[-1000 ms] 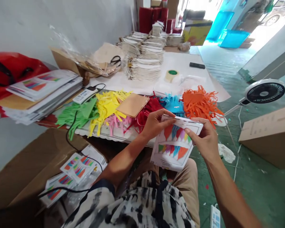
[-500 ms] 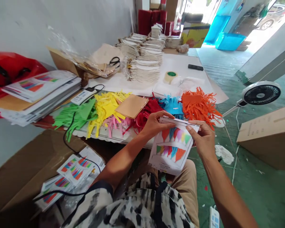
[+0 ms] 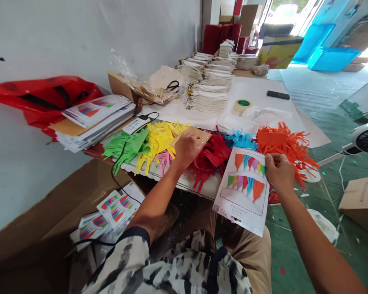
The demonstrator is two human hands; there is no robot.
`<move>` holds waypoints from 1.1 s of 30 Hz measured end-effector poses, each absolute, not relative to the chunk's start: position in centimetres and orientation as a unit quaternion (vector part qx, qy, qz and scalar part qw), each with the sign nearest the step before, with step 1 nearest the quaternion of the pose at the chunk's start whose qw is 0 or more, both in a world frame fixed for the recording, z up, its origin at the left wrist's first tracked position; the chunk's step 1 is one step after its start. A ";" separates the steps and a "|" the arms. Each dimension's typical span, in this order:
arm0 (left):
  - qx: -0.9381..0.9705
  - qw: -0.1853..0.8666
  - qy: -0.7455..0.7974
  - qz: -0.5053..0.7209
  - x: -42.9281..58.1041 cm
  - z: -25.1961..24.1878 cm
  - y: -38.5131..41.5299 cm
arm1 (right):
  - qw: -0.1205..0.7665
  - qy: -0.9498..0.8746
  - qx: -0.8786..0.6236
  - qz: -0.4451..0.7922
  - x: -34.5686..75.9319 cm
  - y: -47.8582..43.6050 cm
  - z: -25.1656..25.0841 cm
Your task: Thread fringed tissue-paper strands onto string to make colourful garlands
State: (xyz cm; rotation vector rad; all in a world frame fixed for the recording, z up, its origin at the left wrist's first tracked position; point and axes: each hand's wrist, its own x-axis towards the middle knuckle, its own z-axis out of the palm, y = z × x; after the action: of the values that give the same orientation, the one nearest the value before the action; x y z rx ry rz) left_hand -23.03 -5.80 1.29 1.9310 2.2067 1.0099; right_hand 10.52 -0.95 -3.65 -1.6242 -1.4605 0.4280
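A printed bunting card [image 3: 242,204] is gripped at its right edge by the closed right hand [image 3: 279,173], over a scalloped tray [image 3: 171,181]. The left hand [image 3: 187,150] is closed upon a tan card square [image 3: 200,134], beside red paper tassels [image 3: 213,153].

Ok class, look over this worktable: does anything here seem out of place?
Yes: a black cable lies across the green paper strips and trails down beside the loose printed cards, which looks odd among the neat colour piles.
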 end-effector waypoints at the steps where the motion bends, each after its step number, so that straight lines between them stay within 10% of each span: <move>1: 0.625 0.019 0.719 0.304 -24.1 1.3 -5.8 | 0.435 -0.603 -0.661 0.105 10.2 -1.1 -3.4; 10: 0.577 -0.002 0.791 0.203 -29.8 0.5 -2.5 | 0.350 -0.776 -0.525 0.002 3.3 -5.0 0.4; 20: 0.577 0.309 0.487 0.578 -29.7 6.4 -5.0 | 0.465 -0.784 -0.390 0.128 0.2 -6.2 4.6; 33: 0.606 0.141 0.467 0.628 -26.5 9.5 -3.8 | 0.589 -0.544 -0.410 0.434 3.0 -5.1 5.5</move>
State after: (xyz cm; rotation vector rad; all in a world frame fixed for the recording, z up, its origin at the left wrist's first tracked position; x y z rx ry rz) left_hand -26.52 -3.81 9.51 1.7491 1.3484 1.8138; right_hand 3.02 -5.13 5.50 -0.9557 -1.2681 1.0117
